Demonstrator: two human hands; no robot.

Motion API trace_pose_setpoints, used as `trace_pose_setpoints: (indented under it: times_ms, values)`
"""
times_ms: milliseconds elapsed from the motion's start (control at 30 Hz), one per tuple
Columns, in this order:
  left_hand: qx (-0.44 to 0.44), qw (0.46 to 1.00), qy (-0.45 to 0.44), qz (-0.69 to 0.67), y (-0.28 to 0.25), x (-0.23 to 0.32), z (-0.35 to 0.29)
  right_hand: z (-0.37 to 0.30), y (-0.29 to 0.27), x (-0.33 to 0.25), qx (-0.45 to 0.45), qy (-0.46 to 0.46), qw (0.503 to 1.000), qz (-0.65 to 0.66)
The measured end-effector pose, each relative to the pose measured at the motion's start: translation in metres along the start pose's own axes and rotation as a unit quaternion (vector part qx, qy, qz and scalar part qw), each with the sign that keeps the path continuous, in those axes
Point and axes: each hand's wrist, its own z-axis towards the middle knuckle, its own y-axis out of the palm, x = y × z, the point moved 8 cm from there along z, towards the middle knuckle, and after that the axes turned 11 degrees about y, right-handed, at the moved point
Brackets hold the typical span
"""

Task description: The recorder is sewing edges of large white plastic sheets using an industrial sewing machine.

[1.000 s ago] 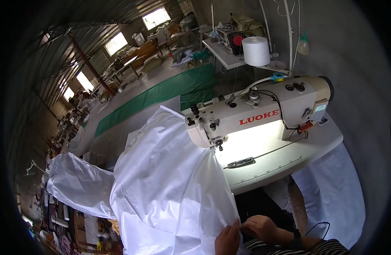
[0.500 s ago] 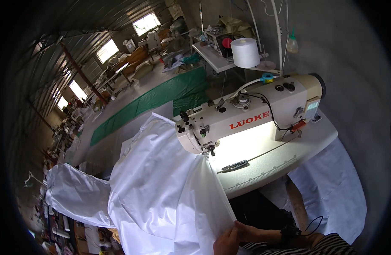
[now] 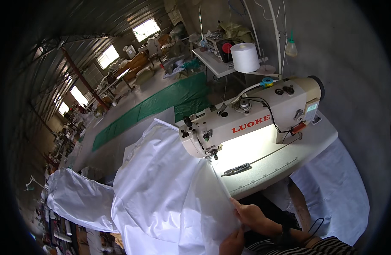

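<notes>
A large sheet of white fabric [image 3: 161, 187] drapes down from the sewing machine [image 3: 250, 114], its edge passing beneath the needle area at the machine's left end. My right hand [image 3: 249, 216] grips that edge with its fingertips, just off the front of the machine bed. Lower down the same edge, close to the bottom of the view, my left hand [image 3: 232, 244] is closed on the fabric; part of it is cut off. A pair of thread snips [image 3: 238, 169] lies on the lit bed, apart from both hands.
A white thread cone [image 3: 245, 58] stands behind the machine, near a hanging bottle [image 3: 291, 47]. More white fabric [image 3: 331, 191] hangs at the right. Green sheeting [image 3: 148, 114] covers part of the floor beyond. A second machine table [image 3: 216, 63] stands farther back.
My right hand has moved up along the fabric edge toward the machine, away from my left hand, which stays low on the edge. The whole view has shifted slightly.
</notes>
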Motion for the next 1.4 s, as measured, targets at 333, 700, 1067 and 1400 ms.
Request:
trace_pose_setpoints:
  times_ms: [333, 700, 1067, 1400]
  values:
    - [-0.003, 0.996, 0.062, 0.068, -0.058, -0.036, 0.047, -0.004, 0.015, -0.007, 0.027, -0.025, 0.985, -0.166]
    - [0.091, 0.965, -0.020, 0.246, -0.096, -0.109, 0.102, 0.006, 0.024, -0.017, 0.019, -0.005, 0.976, -0.215]
    - [0.092, 0.983, -0.073, 0.140, -0.103, -0.224, 0.144, 0.105, 0.033, -0.029, 0.059, 0.012, 0.968, -0.245]
    - [0.333, 0.938, 0.036, 0.088, -0.127, -0.159, 0.137, 0.099, 0.001, -0.008, 0.020, 0.060, 0.997, -0.047]
